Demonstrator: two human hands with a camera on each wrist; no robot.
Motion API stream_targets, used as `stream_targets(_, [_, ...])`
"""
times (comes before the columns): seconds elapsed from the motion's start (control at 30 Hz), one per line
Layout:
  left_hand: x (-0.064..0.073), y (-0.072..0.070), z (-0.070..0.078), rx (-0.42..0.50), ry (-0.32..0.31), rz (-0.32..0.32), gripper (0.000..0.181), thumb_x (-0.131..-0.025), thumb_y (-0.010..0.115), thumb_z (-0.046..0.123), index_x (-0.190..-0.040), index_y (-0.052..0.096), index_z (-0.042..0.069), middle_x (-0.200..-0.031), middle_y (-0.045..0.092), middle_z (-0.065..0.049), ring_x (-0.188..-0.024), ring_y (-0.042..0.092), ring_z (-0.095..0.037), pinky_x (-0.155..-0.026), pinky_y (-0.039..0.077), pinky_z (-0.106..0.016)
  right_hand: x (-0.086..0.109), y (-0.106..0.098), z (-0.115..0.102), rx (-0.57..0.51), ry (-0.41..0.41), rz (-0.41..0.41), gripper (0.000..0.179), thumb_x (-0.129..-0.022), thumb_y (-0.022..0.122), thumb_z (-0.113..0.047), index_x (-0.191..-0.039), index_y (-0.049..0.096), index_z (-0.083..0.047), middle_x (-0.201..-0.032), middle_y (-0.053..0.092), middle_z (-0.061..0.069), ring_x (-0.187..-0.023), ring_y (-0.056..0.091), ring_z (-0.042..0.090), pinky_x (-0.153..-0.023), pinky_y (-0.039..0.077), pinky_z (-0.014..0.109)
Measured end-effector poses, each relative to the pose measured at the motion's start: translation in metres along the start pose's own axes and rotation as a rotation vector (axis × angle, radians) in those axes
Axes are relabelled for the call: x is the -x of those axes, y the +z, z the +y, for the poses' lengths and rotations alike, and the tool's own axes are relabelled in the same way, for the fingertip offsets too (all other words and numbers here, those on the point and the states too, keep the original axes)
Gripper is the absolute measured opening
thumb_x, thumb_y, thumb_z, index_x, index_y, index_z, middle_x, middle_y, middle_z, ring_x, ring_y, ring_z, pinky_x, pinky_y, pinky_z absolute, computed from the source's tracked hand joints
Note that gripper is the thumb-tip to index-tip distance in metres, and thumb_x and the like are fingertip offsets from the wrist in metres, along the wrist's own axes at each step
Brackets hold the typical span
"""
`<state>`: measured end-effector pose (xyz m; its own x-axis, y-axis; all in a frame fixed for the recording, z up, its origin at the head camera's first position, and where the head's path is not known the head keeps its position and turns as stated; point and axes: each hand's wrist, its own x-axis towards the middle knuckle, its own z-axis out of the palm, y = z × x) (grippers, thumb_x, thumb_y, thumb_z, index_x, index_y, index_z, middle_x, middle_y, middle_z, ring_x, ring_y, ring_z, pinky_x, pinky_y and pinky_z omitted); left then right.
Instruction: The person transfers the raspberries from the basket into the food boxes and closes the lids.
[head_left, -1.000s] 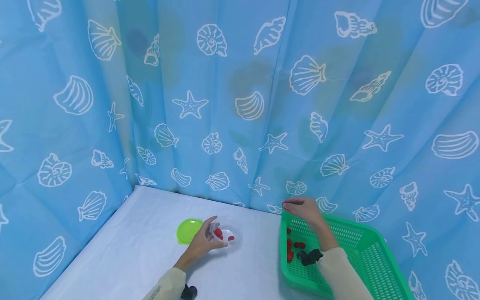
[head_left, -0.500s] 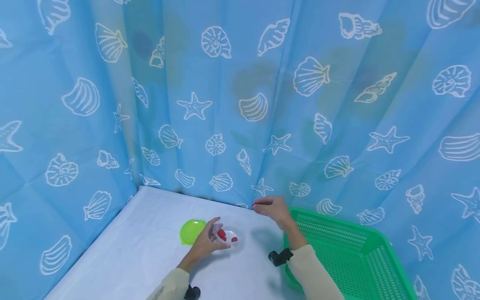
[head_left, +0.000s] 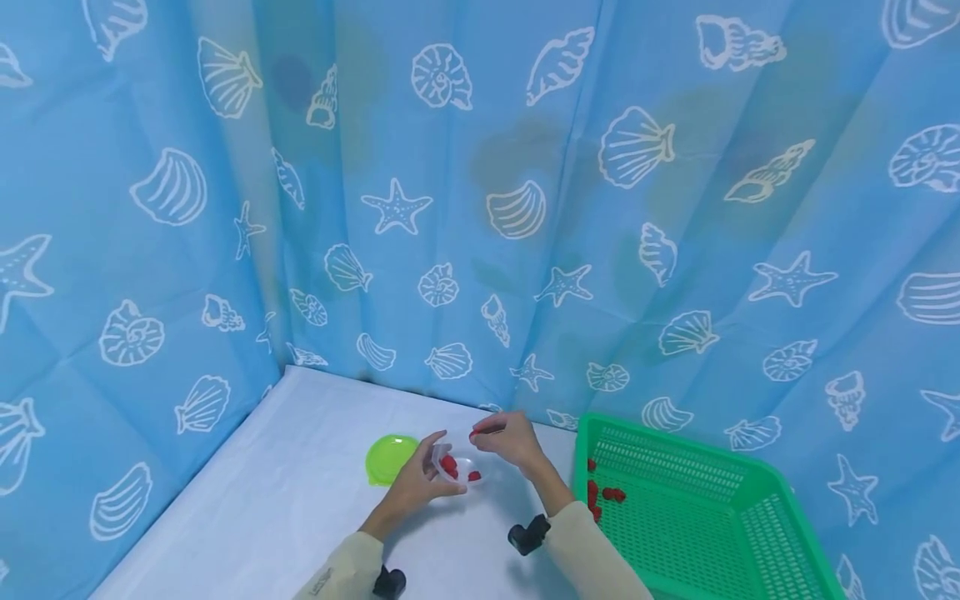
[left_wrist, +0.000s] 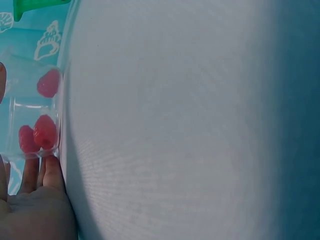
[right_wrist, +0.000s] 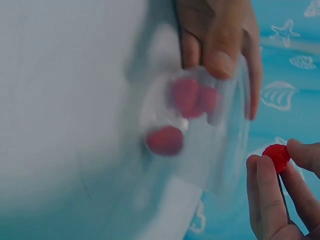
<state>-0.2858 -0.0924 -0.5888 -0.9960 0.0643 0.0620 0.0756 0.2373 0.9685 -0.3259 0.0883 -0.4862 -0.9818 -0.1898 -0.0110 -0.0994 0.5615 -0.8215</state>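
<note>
My left hand [head_left: 416, 483] holds a clear plastic container [right_wrist: 200, 145] by its left side, thumb and fingers around its wall. Three raspberries lie in it: two together [left_wrist: 45, 132] near the left hand and one raspberry [right_wrist: 165, 140] apart from them. My right hand [head_left: 513, 442] pinches another raspberry [right_wrist: 277, 157] between thumb and fingertips, just above and to the right of the container's mouth. In the head view, a light green lid [head_left: 390, 458] lies on the table behind the left hand, partly covered by it.
At the right stands a green slotted basket [head_left: 761, 492] with several raspberries [head_left: 592, 497] along its left side. The white-covered table [head_left: 247, 517] ends at a blue shell-print curtain [head_left: 450, 208] behind and at the left.
My right hand has carried the pinched raspberry left, from over the basket's far left corner to beside the container. My left hand keeps holding the container in place.
</note>
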Motion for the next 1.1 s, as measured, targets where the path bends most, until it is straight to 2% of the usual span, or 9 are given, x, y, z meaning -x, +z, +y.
stream_targets(0.2, [-0.001,0.000,-0.002,0.026,0.005,-0.014,0.099,-0.068,0.088,0.040,-0.149,0.033,0.031,-0.151,0.040,-0.008,-0.141,0.034,-0.033,-0.104,0.041,-0.042,-0.001,0.018,0.009,0.068,-0.070,-0.007,0.021,-0.083,0.078,-0.017,-0.104,0.074,-0.012,-0.096,0.071,-0.001,-0.092,0.067,0.020,-0.081,0.057,0.034])
stream_targets(0.33, [-0.002,0.000,-0.002,0.030,0.015,-0.019,0.098,-0.069,0.088,0.038,-0.149,0.032,0.030,-0.152,0.039,-0.008,-0.142,0.031,-0.033,-0.104,0.040,-0.042,-0.001,0.028,0.014,0.115,-0.125,-0.003,0.020,-0.083,0.078,-0.014,-0.102,0.074,-0.010,-0.094,0.071,-0.001,-0.090,0.068,0.018,-0.077,0.058,0.030])
stream_targets(0.57, [-0.002,-0.002,-0.003,0.022,0.018,-0.026,0.098,-0.071,0.088,0.034,-0.151,0.032,0.025,-0.153,0.036,-0.010,-0.142,0.030,-0.035,-0.103,0.041,-0.043,0.004,0.036,0.012,0.136,-0.092,-0.018,0.022,-0.083,0.077,-0.011,-0.105,0.073,-0.009,-0.094,0.071,0.000,-0.090,0.068,0.018,-0.071,0.058,0.026])
stream_targets(0.67, [-0.002,-0.003,-0.003,0.021,0.023,-0.027,0.098,-0.071,0.088,0.033,-0.151,0.032,0.024,-0.154,0.036,-0.011,-0.142,0.030,-0.036,-0.103,0.042,-0.044,0.006,0.038,0.011,0.145,-0.103,-0.030,0.022,-0.083,0.077,-0.009,-0.104,0.072,-0.008,-0.093,0.071,0.001,-0.088,0.067,0.018,-0.068,0.058,0.026])
stream_targets(0.83, [-0.001,-0.003,0.000,0.023,0.013,-0.024,0.098,-0.070,0.088,0.034,-0.151,0.032,0.025,-0.153,0.036,-0.010,-0.142,0.030,-0.036,-0.102,0.043,-0.043,0.007,0.040,0.008,0.215,-0.129,-0.052,0.021,-0.083,0.077,-0.009,-0.102,0.072,-0.008,-0.090,0.068,0.000,-0.083,0.065,0.015,-0.069,0.057,0.024])
stream_targets(1.1, [-0.003,-0.003,-0.002,0.008,0.002,-0.015,0.099,-0.070,0.088,0.033,-0.151,0.032,0.024,-0.153,0.036,-0.009,-0.142,0.030,-0.037,-0.100,0.045,-0.043,0.006,0.043,0.007,0.317,-0.123,-0.075,0.020,-0.080,0.079,-0.007,-0.100,0.072,-0.008,-0.085,0.065,-0.002,-0.078,0.062,0.012,-0.071,0.057,0.024])
